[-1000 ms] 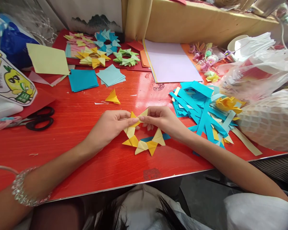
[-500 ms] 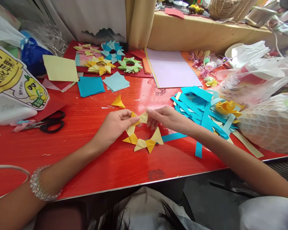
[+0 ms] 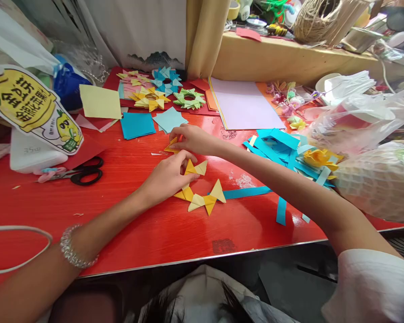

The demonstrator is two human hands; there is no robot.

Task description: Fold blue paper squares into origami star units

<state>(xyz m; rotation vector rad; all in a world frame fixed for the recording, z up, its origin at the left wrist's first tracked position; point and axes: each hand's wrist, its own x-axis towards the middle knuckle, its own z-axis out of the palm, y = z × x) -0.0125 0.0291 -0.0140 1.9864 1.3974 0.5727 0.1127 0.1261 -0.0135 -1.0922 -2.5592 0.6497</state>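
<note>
Origami ring (image 3: 197, 202): on the tabletop (image 3: 138, 242), gap unclosed at far right.
Left hand (image 3: 166, 177): now sole hold, pinching the ring's left side.
Right hand (image 3: 185, 138): just moved off the ring, pinching the yellow origami unit (image 3: 170, 147) beyond it.

From here I see glossy red table (image 3: 131, 242); pale drape (image 3: 151, 31), tan ledge (image 3: 262, 58) behind it; grey floor (image 3: 289, 287) below its edge.
</note>
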